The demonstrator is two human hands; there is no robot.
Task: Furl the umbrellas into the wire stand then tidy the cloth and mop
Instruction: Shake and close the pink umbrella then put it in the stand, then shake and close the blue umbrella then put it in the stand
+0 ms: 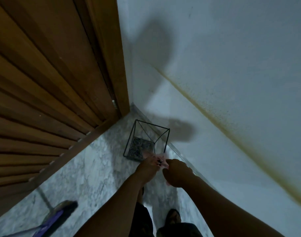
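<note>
Fingers (150,162) of both hands pinch pink umbrella (160,163) beside wire stand (146,139)

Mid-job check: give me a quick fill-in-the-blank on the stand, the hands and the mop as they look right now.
1. The wire stand sits on the floor in the corner between the white wall and the wooden ____.
2. Both the left hand and the right hand hold a small ____-coloured umbrella near the stand.
3. No umbrella is inside the stand yet; it is ____.
4. The mop lies on the marble floor at the lower ____ of the view.

Missing words: door; pink; empty; left
</note>
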